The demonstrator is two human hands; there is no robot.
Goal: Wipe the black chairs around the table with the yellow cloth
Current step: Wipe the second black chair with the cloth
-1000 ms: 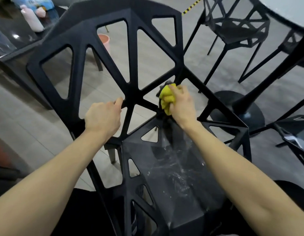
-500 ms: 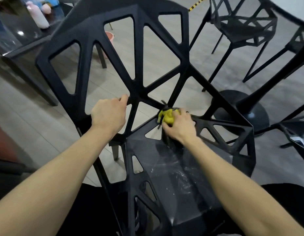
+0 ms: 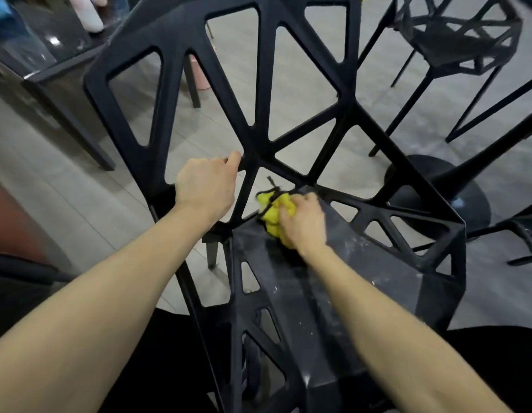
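A black chair (image 3: 258, 120) with a lattice back fills the middle of the view, its seat (image 3: 324, 293) flecked with white marks. My left hand (image 3: 206, 187) grips a bar low on the chair's back. My right hand (image 3: 303, 223) holds the bunched yellow cloth (image 3: 273, 208) and presses it on the rear of the seat, where the seat meets the back. Part of the cloth is hidden under my fingers.
Another black lattice chair (image 3: 455, 40) stands at the upper right. A round black table base (image 3: 437, 189) sits on the floor beyond the chair's right side. A dark glossy table (image 3: 50, 52) with a white bottle (image 3: 89, 16) is at the upper left.
My right hand has brought the cloth down from the lattice joint of the back onto the rear of the seat. My left hand keeps its grip on the back.
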